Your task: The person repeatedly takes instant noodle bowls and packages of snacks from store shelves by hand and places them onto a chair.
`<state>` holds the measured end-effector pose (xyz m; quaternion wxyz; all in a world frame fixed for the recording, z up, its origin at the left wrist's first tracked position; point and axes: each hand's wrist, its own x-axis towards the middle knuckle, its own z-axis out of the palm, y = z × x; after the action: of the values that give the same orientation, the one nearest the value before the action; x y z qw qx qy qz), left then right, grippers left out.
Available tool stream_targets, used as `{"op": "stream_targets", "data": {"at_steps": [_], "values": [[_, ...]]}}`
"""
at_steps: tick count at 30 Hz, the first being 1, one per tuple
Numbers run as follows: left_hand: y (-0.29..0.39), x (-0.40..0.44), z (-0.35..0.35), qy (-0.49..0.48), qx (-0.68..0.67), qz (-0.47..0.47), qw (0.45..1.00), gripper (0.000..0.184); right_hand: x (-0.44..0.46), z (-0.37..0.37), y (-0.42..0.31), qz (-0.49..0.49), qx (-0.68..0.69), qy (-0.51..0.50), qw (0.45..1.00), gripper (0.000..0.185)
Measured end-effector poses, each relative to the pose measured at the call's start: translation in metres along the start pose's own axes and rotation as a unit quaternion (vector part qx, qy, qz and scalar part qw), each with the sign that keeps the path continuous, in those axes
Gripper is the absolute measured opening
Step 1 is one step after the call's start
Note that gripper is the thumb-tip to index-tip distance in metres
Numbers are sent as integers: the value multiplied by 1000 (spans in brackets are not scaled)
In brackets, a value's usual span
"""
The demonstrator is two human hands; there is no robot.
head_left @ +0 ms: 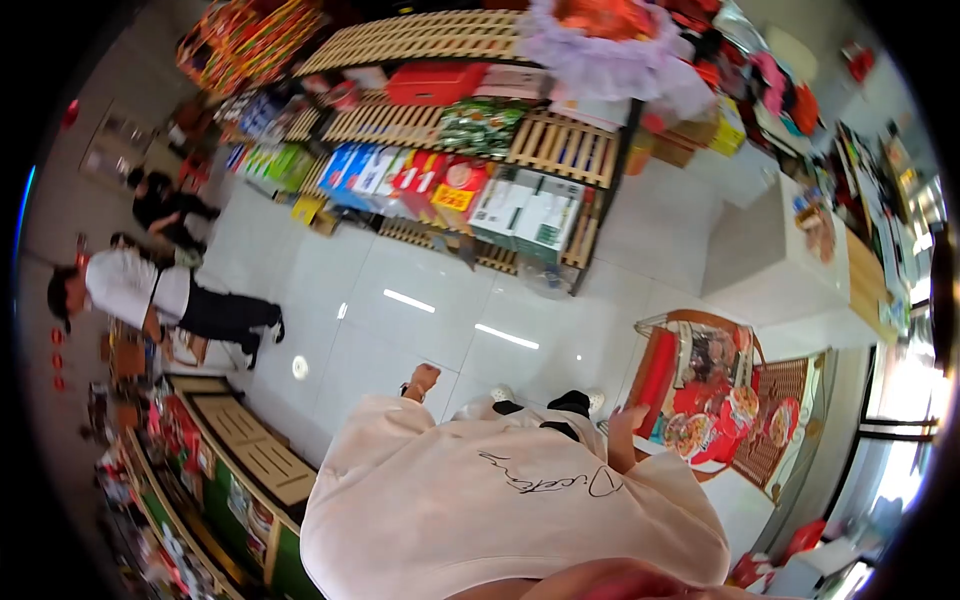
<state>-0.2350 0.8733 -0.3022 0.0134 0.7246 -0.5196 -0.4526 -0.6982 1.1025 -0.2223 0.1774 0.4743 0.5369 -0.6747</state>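
My left hand point(425, 379), with a dark band at its wrist, hangs in front of my pale shirt point(510, 490) over the tiled floor. Its fingers are curled closed and nothing shows in them. On the other side, my right hand point(626, 428) hangs low with its fingers stretched out, holding nothing visible. It is nearest to a chair point(655, 385) with a red side, on which colourful food packages point(705, 375) lie. Whether this hand touches the chair I cannot tell. My shoes point(503, 394) show below the shirt.
A slatted shelf point(570, 155) with boxes and packets point(530, 210) stands ahead. A white counter point(760, 250) is at the right. At the left, a person in a white top point(135, 285) stands, and another in dark clothes point(165, 205) is farther back. A low display rack point(250, 440) stands nearby.
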Motion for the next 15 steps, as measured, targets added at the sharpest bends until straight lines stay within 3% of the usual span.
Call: {"op": "stream_targets", "data": {"at_steps": [1,4,5,6,9,12,15], "values": [[-34,-1,-17,12,23,22,999,23,-6,17,8,19,3,-38,999,41],[-104,-50,-44,23,-14,-101,995,25,-26,60,39,73,3,-193,978,28],[-147,-46,-46,-90,314,172,929,27,-41,70,50,106,-3,-273,956,17],[-170,-52,-41,-87,319,205,921,27,-55,79,68,142,-41,-328,933,15],[-201,-85,-16,-71,173,124,975,25,-90,89,113,238,-170,-452,843,13],[-209,-93,1,-59,53,58,995,23,-130,96,139,275,-212,-392,852,14],[-207,-78,1,-45,2,43,998,22,-139,129,152,252,-201,-400,858,18]]}}
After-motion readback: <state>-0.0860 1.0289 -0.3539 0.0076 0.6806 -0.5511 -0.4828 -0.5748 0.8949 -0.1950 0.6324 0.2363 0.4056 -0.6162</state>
